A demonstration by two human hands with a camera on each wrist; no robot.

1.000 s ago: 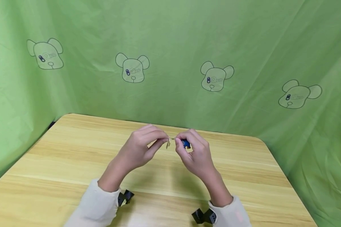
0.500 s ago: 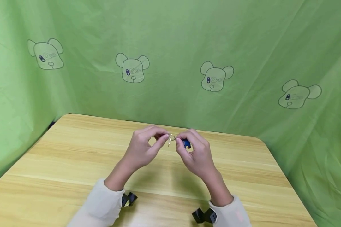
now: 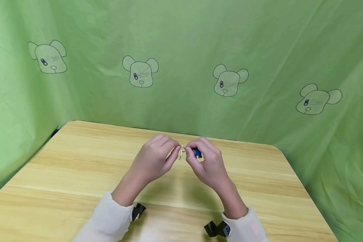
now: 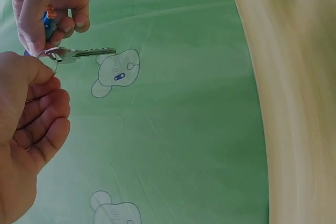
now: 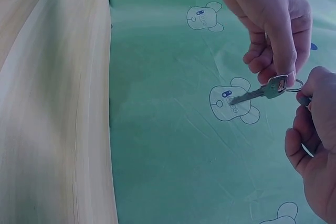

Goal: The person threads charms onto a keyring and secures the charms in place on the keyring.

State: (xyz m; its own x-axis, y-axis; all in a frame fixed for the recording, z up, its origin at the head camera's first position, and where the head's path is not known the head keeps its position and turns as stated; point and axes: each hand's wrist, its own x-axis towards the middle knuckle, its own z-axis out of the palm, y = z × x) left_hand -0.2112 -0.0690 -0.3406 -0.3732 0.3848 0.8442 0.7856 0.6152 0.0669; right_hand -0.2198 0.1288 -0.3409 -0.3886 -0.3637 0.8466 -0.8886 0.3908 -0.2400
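Above the wooden table, the two hands meet fingertip to fingertip around a small metal key ring (image 5: 295,85). A single key (image 4: 65,54) hangs from the ring between them, its toothed blade pointing down toward the table. Thumb and index finger of my left hand (image 3: 154,156) pinch the ring beside the key's head. My right hand (image 3: 208,161) pinches the ring's other side. Tucked within the right hand's curled fingers is a small blue trinket with orange bits (image 4: 49,27), mostly hidden.
The light wooden table (image 3: 78,168) spreads beneath both hands. Behind it hangs a green cloth (image 3: 181,37) printed with bear heads. Black wrist cameras (image 3: 216,229) sit at both pale sleeves.
The left hand has shifted slightly right and re-placed its fingertips at the ring. The key has turned and now hangs edge-on. The right hand has stayed almost still.
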